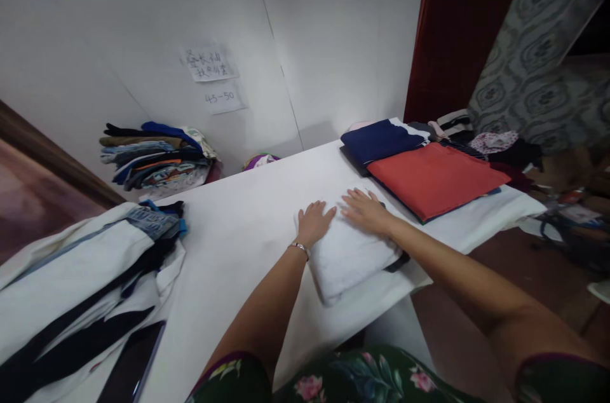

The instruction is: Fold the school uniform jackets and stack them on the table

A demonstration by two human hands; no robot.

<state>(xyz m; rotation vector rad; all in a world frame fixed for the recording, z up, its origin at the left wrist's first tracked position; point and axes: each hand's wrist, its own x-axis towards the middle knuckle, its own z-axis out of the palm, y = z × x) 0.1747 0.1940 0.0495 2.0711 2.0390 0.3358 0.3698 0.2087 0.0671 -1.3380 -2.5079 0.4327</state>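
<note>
A folded white garment [350, 257] lies on the white-covered table [238, 238] right in front of me, with a bit of dark cloth showing at its right edge. My left hand [315, 223] rests flat on its far left part, fingers extended, a bracelet at the wrist. Palm down on its far right part is my right hand [366, 211], with the fingers spread. Neither hand grips anything. Beyond my right hand sits a folded orange-red garment [436, 177], beside a folded navy garment [384, 139] with a white edge.
Loose white, denim and black clothes [95, 263] cover the table's left side, with a dark phone [133, 362] near them. A tall clothes stack [157, 158] stands beyond the far edge. Paper notes [210, 63] hang on the wall. More clothes [495, 142] lie past the right end.
</note>
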